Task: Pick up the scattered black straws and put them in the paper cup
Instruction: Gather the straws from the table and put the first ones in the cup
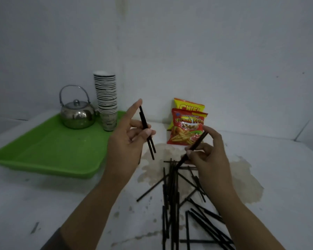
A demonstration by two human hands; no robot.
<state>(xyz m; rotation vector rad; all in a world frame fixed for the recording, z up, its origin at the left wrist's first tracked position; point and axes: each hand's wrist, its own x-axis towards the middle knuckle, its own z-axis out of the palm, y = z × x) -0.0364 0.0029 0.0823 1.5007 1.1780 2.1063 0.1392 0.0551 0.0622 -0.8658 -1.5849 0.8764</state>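
Note:
My left hand [126,141] is raised above the white table and grips two black straws [146,130] nearly upright between thumb and fingers. To its right my right hand [208,156] pinches one black straw [193,148] that slants up toward the snack bags. Below both hands several more black straws [173,201] lie scattered in a loose pile on the table. A tall stack of paper cups [106,98] stands on the far right corner of the green tray, behind my left hand.
A green tray [49,150] lies at the left with a steel kettle [77,114] on it. Two red and yellow snack bags [187,127] lean against the wall. A brownish stain [242,177] marks the table under the straws.

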